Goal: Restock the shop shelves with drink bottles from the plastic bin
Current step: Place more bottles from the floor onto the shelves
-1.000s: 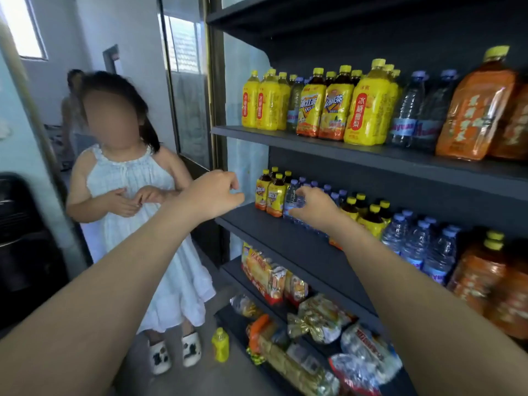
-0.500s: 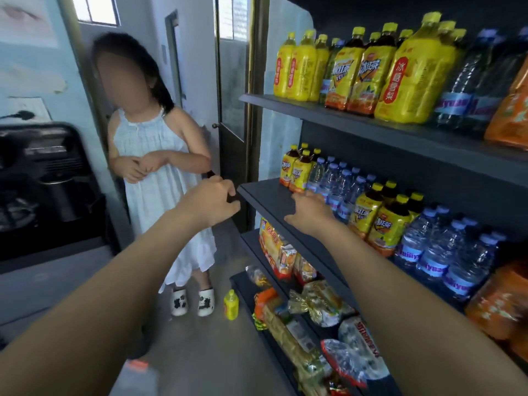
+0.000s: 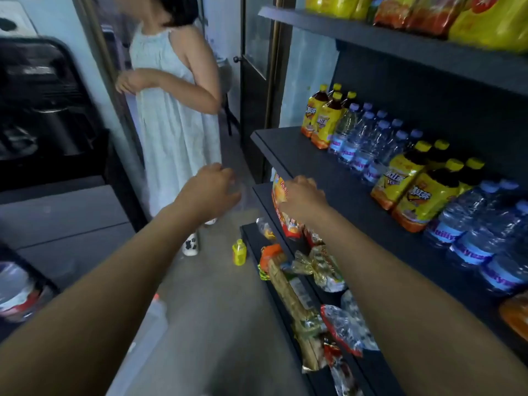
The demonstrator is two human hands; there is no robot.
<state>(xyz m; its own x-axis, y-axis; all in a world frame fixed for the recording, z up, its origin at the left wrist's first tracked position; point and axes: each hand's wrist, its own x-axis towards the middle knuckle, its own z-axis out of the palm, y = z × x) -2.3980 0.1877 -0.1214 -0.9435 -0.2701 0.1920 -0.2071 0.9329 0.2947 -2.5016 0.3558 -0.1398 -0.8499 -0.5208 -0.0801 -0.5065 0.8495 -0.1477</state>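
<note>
My left hand (image 3: 210,192) hangs over the floor left of the shelving, fingers loosely curled around nothing. My right hand (image 3: 303,198) hovers at the front edge of the middle shelf (image 3: 308,161), palm down and empty, just in front of an orange snack bag (image 3: 278,192). On that shelf stand yellow-capped tea bottles (image 3: 323,121), clear water bottles (image 3: 363,144), more yellow tea bottles (image 3: 417,192) and further water bottles (image 3: 480,235). At the lower left edge, a dark bin (image 3: 43,281) shows a red-labelled bottle (image 3: 17,292) inside.
A child in a white dress (image 3: 174,124) stands close by on the left, near the shelf end. A small yellow bottle (image 3: 239,252) stands on the floor. Wrapped snacks (image 3: 317,270) fill the lower shelves. The top shelf (image 3: 400,38) holds yellow and orange bottles.
My view has tilted down and to the left. Both hands have dropped, the right one drawing back from the water bottles to the shelf's front edge. The child has turned slightly.
</note>
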